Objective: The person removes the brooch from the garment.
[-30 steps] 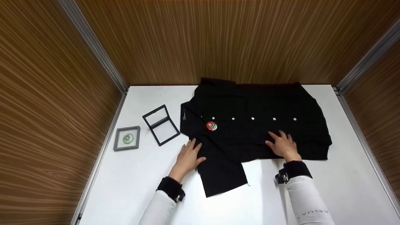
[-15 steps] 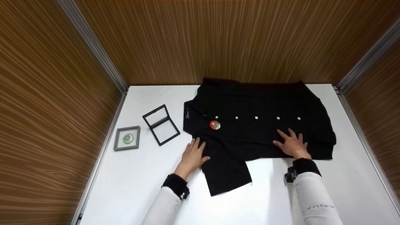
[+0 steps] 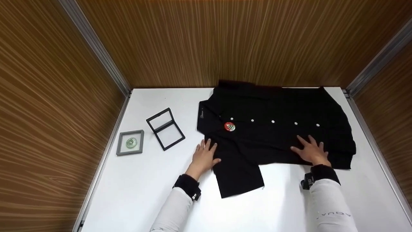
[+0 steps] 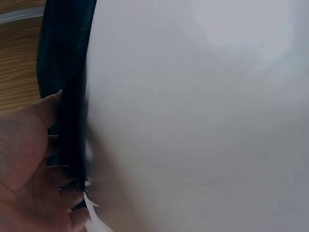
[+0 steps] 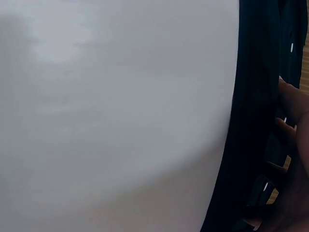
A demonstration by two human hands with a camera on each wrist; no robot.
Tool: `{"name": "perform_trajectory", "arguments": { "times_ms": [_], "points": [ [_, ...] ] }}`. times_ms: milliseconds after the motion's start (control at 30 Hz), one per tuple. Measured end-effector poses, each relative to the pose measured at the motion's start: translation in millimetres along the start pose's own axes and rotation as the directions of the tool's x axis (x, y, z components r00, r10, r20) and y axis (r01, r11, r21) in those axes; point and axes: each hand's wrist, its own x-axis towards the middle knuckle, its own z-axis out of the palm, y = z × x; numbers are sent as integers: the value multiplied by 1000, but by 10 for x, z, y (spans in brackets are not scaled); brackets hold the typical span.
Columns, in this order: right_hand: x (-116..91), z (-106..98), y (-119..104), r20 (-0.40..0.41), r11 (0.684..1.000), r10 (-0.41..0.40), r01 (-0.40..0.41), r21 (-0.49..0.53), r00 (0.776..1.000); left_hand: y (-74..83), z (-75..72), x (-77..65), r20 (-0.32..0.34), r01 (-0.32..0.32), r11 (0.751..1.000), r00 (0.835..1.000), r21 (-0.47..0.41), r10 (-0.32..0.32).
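Observation:
A black short-sleeved shirt [image 3: 273,138] with white buttons lies spread on the white table, its collar toward the left. A round red badge [image 3: 229,126] with a tree picture sits on its chest. My left hand [image 3: 203,158] rests on the shirt's near shoulder and sleeve, fingers spread. Farther right, my right hand [image 3: 311,152] presses flat on the shirt's near side close to the hem, its fingers apart. Both wrist views show the dark cloth edge under the fingers beside the white tabletop.
Left of the collar stands an opened black frame [image 3: 165,129] with clear panes. A grey square frame [image 3: 130,142] holding a round green piece lies farther left. Wood-patterned walls [image 3: 206,45] enclose the white table [image 3: 138,193] at the back and both sides.
Both hands have slid to the right along the table, and the shirt with its badge has shifted right with them. The two frames have stayed in place.

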Motion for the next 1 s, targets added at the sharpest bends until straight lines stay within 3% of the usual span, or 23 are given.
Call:
{"name": "perform_trajectory", "arguments": {
  "times_ms": [133,567,667,733,867,1000],
  "points": [
    [-17,-7,35,7,1000,12,-12,-3,1000,-40,-35,-99,45,22,1000,999,11,-23],
    [-64,27,65,-14,1000,0,0,-2,1000,-121,-50,-158,16,-13,1000,1000,-20,13],
    [-64,22,33,-7,1000,9,-9,-6,1000,-105,-85,-134,-30,-26,998,999,-58,24],
    [-54,16,-11,-13,1000,15,-15,-21,1000,-83,-112,-110,-94,-43,996,995,-76,36],
    [5,51,-172,-87,998,-15,10,-57,996,-25,-157,-34,-220,-91,994,973,-69,73],
    [104,161,-440,-181,994,-97,85,-68,979,46,-178,80,-226,-124,991,968,-53,109]
  ]
}}
